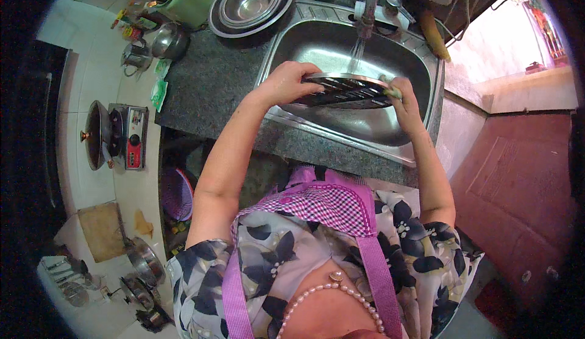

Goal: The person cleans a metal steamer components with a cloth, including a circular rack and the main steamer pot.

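A round slotted metal plate (345,93) is held tilted above the sink, its rim towards the tap. My left hand (292,80) grips its left edge, thumb on the near face and fingers behind. At the right edge is my right hand (404,99), closed around a small green scrubbing pad (393,93) that touches the plate. The fingers behind the pad are partly hidden. Water (357,55) runs from the tap (367,19) just behind the plate. Beneath lies the stainless steel sink (418,124), partly covered by the plate.
Nested steel bowls (251,5) stand on the granite counter (215,83) left of the sink. A steel pot (170,41) and a green container (194,0) are farther left. A gas stove (135,138) bears a lidded pan (96,135). A spoon (400,7) lies behind the sink.
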`<move>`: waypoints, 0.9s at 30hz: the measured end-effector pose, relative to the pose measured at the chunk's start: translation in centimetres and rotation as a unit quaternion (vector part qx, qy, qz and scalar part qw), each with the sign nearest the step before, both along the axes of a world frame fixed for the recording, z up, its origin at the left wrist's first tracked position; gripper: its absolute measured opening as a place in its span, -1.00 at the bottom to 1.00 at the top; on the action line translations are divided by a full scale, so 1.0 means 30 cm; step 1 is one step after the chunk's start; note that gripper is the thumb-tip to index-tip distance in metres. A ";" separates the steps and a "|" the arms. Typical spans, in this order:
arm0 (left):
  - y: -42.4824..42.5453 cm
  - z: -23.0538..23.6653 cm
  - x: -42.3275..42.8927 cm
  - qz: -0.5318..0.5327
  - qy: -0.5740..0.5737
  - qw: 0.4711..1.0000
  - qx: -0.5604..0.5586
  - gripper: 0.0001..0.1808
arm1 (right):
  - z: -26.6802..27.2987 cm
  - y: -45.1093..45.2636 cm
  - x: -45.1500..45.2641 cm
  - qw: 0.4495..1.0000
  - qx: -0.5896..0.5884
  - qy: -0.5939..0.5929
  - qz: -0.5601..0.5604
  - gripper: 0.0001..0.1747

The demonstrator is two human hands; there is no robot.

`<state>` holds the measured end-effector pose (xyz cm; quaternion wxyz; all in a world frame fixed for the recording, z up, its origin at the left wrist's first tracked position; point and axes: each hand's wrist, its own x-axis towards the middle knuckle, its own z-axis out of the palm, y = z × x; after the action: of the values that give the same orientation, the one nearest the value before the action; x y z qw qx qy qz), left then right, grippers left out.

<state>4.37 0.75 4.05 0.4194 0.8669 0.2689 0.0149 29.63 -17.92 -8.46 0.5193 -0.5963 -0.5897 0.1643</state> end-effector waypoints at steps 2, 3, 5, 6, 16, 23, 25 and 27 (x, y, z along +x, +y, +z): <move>-0.027 0.005 0.038 0.009 -0.014 0.999 -0.032 -0.65 | 0.183 0.067 -0.064 0.999 0.014 -0.026 0.039 -0.75; -0.037 0.003 0.052 0.008 -0.013 0.999 -0.032 -0.65 | 0.245 0.093 -0.094 0.994 -0.007 -0.097 0.055 -0.66; -0.054 0.001 0.089 -0.041 0.006 0.999 0.027 -0.64 | 0.300 0.141 -0.144 0.987 -0.019 -0.140 0.076 -0.58; -0.072 0.022 0.107 -0.054 0.039 0.996 0.057 -0.66 | 0.311 0.150 -0.153 0.987 -0.020 -0.140 0.075 -0.58; -0.070 -0.005 0.085 -0.030 0.085 0.991 0.098 -0.72 | 0.102 0.028 0.007 0.992 -0.059 -0.100 0.047 -0.53; -0.038 -0.031 0.072 -0.005 0.049 0.994 0.098 -0.73 | -0.135 -0.020 0.108 0.998 -0.029 0.018 -0.055 -0.70; -0.026 -0.031 0.087 -0.014 0.044 0.994 0.098 -0.74 | -0.087 -0.008 0.118 0.984 -0.066 0.129 -0.099 -0.74; -0.050 -0.026 0.099 -0.056 0.005 0.988 0.146 -0.73 | -0.136 0.004 0.189 0.926 0.027 0.330 -0.182 -0.72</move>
<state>7.33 -0.76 3.27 0.2876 0.9325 0.2169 0.0262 35.29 -17.81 -12.53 0.7213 -0.5913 -0.2706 0.2386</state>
